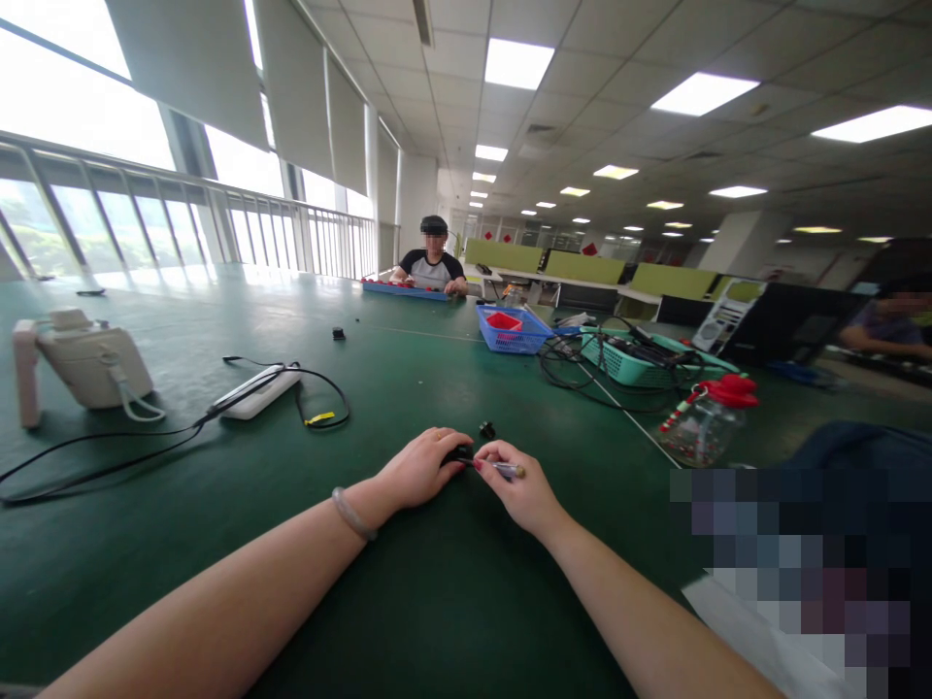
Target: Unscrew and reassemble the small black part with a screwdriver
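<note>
My left hand [418, 468] is closed round a small black part [458, 453] and steadies it low over the green table [408, 602]. Its exact kind is hidden by the fingers. In my right hand [520, 490] is a slim screwdriver [510, 469] with a clear handle and a yellowish end. The tool lies almost level, its thin tip pointing left at the black part. Just beyond both hands sits another small black piece [487, 429], touched by neither.
Left are a white power bank [260, 393] with a black cable and a beige bag [94, 364]. A blue basket [515, 335], a green basket [618, 361] with cables and a red-lidded jar [710, 427] stand right. Across the table sits a person [432, 262] behind a blue tray.
</note>
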The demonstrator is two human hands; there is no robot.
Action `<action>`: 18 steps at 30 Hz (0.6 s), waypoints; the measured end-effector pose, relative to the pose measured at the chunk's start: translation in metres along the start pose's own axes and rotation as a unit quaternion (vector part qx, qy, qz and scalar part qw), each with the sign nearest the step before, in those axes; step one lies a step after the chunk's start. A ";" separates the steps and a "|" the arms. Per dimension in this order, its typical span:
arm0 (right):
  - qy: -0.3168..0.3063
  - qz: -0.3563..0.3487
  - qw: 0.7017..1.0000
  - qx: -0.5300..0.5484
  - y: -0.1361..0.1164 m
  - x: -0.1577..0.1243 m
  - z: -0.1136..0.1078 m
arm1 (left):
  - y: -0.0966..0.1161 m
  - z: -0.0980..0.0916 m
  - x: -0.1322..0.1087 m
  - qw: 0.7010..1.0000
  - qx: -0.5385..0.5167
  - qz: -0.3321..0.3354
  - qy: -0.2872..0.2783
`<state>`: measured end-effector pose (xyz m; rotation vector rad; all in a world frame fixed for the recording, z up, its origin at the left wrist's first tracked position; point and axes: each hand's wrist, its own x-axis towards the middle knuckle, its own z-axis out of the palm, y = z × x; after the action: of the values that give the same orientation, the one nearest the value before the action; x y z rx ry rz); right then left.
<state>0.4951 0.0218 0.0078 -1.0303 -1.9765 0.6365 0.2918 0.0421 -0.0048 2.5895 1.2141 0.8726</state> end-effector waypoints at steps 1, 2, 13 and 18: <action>0.007 -0.017 1.000 0.001 -0.002 -0.001 -0.003 | 0.000 0.000 0.000 1.000 0.005 -0.003 0.008; 0.020 -0.032 0.999 0.003 -0.004 -0.001 -0.005 | 0.000 0.000 0.000 1.000 0.011 -0.006 0.016; 0.161 0.011 0.987 -0.015 0.009 0.005 -0.017 | -0.011 0.005 0.000 0.985 0.119 -0.112 0.051; 0.125 0.045 0.990 -0.054 0.021 0.009 -0.017 | -0.015 0.006 -0.002 0.973 0.167 -0.161 -0.011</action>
<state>0.5148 0.0420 0.0056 -1.2097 -1.7680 0.4290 0.2839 0.0512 -0.0161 2.5138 1.8465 0.6163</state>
